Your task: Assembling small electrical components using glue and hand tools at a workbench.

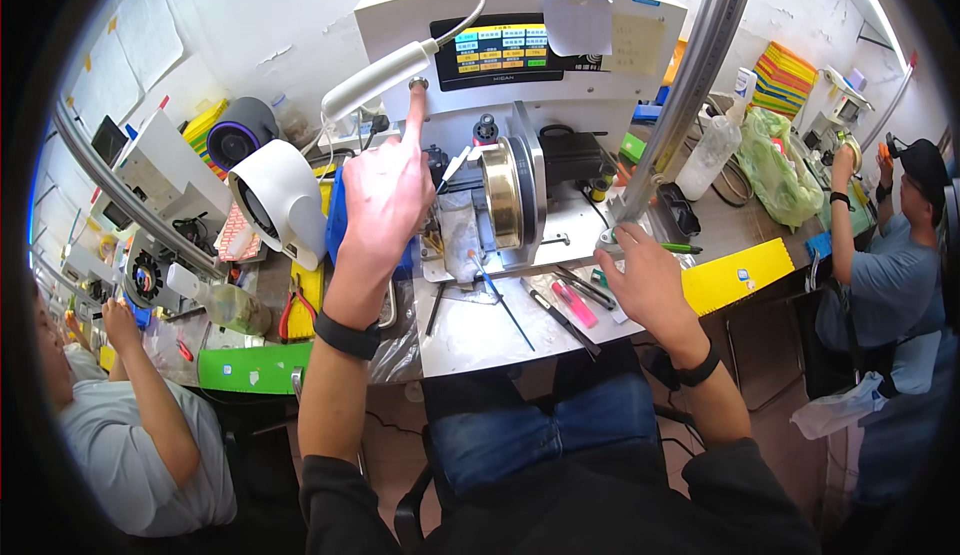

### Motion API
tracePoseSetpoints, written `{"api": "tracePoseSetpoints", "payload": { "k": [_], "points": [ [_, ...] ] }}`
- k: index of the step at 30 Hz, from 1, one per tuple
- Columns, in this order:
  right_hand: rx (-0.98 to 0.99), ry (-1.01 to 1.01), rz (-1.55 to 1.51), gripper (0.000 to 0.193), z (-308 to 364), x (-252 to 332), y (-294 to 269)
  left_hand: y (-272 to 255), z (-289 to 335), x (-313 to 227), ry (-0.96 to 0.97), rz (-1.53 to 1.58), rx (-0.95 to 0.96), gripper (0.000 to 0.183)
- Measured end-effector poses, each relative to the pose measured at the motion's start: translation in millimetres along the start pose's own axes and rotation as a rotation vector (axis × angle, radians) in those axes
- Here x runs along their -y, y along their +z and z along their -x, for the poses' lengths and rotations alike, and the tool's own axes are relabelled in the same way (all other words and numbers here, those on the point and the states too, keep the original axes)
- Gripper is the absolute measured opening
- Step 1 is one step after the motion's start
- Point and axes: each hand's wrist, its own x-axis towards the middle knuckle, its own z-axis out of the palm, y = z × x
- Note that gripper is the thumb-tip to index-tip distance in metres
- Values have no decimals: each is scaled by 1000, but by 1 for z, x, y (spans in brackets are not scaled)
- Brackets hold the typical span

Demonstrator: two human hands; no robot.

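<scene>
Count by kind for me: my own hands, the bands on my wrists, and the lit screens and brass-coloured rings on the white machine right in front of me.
Bare hands, left hand and right hand: 2
Flat black wristbands: 2
Lit rectangular screen with a black frame: 1
Wide, shiny brass-coloured ring: 1
Total: 6

Button [418, 82]: silvery metal look, shiny rim
Machine case [395, 27]: smooth, satin white, paint or plastic unclear
Screen [505, 50]: glossy, glass-like
Ring [498, 195]: brass-coloured metal, polished
Pole [690, 85]: bare metal, smooth, bright highlights
Note [578, 25]: matt paper, lightly creased
Bag [782, 175]: thin crinkled plastic, shiny folds
Bottle [710, 158]: cloudy plastic, semi-gloss
Jeans [600, 420]: denim cloth, matt, faded
Sleeve [745, 490]: matt cloth, smooth
</scene>
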Motion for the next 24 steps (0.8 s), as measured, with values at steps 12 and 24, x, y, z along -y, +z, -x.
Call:
{"api": "tracePoseSetpoints", "payload": {
  "k": [12,24],
  "points": [
    [38,6,117,38,0,-5,6,-18,60,12,-185,494,-181,20],
    [5,224,-1061,14,6,14,-24,2,134,77,-223,216,260,24]
  ]
}}
